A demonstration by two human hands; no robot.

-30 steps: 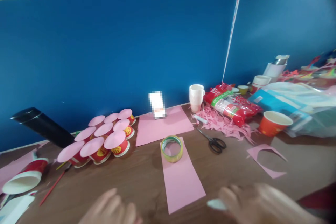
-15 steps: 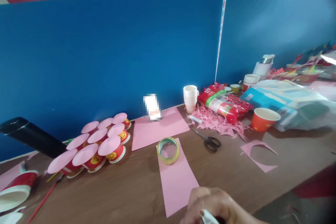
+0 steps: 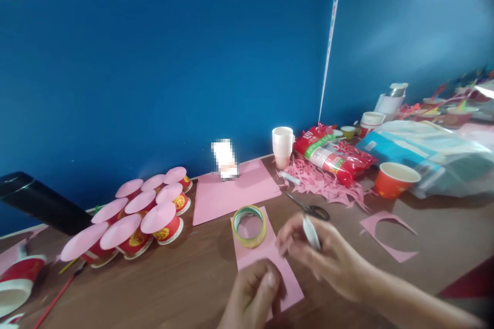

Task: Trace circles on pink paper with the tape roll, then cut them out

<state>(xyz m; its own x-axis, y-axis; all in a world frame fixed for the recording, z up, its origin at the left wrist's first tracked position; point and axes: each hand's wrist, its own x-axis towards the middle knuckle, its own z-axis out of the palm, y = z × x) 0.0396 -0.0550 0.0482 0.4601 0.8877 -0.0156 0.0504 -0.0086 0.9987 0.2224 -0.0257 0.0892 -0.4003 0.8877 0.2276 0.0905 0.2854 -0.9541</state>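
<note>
My right hand (image 3: 328,254) is closed around a slim white pen-like stick (image 3: 311,233), above the right side of a pink paper strip (image 3: 288,288). My left hand (image 3: 252,293) is curled over the strip's lower part, thumb against the fingers; whatever it may hold is hidden. A yellow-and-green tape roll (image 3: 250,240) lies on the strip's far end. Black-handled scissors (image 3: 318,212) rest just beyond my right hand. Behind the strip lies a larger pink paper sheet (image 3: 239,190).
Left, several upturned red cups (image 3: 165,231) carry pink paper discs; a black cylinder (image 3: 46,203) leans behind. Right are stacked white cups (image 3: 282,148), a red packet (image 3: 328,151), pink paper shreds (image 3: 324,180), an orange cup (image 3: 394,181), and a cut-out paper scrap (image 3: 389,239). A blue partition (image 3: 173,61) stands behind.
My right hand has moved up and away from the near edge with the white stick. My left hand has come into view over the pink strip. The view has shifted slightly.
</note>
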